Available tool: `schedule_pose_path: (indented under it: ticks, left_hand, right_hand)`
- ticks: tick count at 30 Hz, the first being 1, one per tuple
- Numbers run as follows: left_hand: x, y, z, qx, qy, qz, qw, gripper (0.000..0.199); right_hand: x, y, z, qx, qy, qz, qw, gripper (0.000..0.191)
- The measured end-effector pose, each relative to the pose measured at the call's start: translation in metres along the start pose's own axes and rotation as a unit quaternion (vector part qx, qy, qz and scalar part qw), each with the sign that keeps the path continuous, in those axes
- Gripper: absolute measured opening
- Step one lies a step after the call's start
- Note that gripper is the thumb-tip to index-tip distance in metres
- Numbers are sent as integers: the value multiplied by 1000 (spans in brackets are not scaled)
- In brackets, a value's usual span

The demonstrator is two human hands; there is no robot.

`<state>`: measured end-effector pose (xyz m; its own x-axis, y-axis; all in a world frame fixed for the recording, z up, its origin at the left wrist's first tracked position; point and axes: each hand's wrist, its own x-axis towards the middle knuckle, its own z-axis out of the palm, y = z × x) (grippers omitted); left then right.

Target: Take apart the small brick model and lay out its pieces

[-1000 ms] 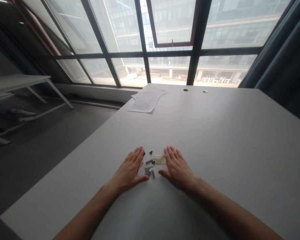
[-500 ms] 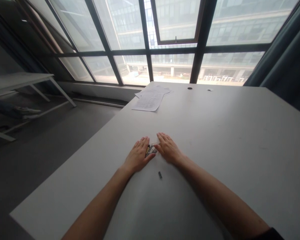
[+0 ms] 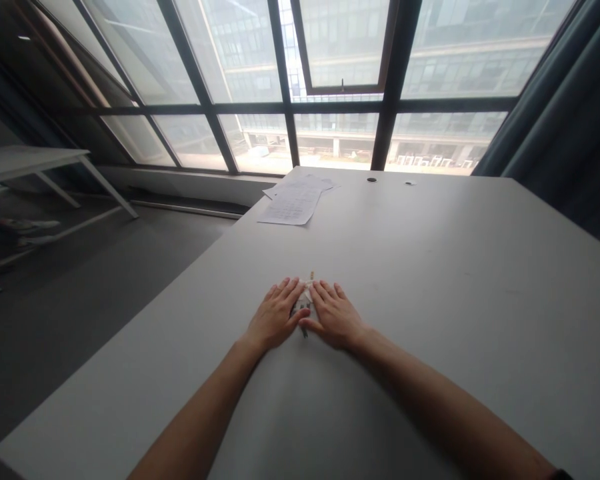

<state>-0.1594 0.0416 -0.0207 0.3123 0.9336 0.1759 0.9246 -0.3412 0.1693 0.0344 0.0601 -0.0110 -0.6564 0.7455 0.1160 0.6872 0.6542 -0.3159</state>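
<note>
My left hand (image 3: pixel 276 313) lies palm down on the white table, its fingers stretched forward. Facing it, my right hand (image 3: pixel 334 313) is also flat, and the two thumbs nearly meet. Between them sits a small pile of little pieces (image 3: pixel 307 294), white, grey and dark, too small and too covered to name. A yellowish piece (image 3: pixel 312 275) pokes out beyond the fingertips. One dark piece (image 3: pixel 305 332) shows just below the thumbs. My palms hide part of the pile.
Several printed sheets of paper (image 3: pixel 293 203) lie at the table's far left. Two round cable holes, one dark (image 3: pixel 372 180), are near the far edge. Another white table (image 3: pixel 35 159) stands to the left, with a person's shoes (image 3: pixel 37 230) beneath it. Windows and a curtain (image 3: pixel 535 113) stand behind.
My hands have come closer together around the pile. The dark piece that lay apart in front of them is now right at my thumbs. The view has shifted slightly.
</note>
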Motion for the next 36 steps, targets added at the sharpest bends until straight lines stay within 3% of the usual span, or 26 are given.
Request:
schedule_pose_path:
  ticks: [7,13,18,23,27,30,32,34,36]
  left_hand:
    - [1,-2,4,-32,19,-8,999,69]
    - [1,-8,2,-94,10,25,995,68]
    - [-2,-14,-2,-192,95,-24,976,81]
    - [-2,-9,-4,-143,142,-30,979,74]
    - [-4,-3,-5,-90,183,-3,979,52]
    - [-7,-2,-7,-113,234,-16,966,38]
    - [-8,2,-12,-164,276,-46,946,41]
    - [-9,13,-22,-237,330,-70,911,53]
    - [-13,32,-34,-310,382,-49,869,70]
  right_hand:
    - [-31,-2,3,-14,-9,-28,999,91]
    - [-8,-5,6,-12,3,9,1000,82]
    - [-2,-1,3,7,40,5,999,69]
    - [-29,6,-7,55,92,16,994,55]
    - [-67,7,-19,150,124,-6,981,30]
    - [-104,16,-25,272,132,-1,953,19]
    - [-133,31,-29,354,164,69,918,22]
    - [-164,49,-37,399,267,173,860,28]
    - [-199,64,-50,395,399,203,802,41]
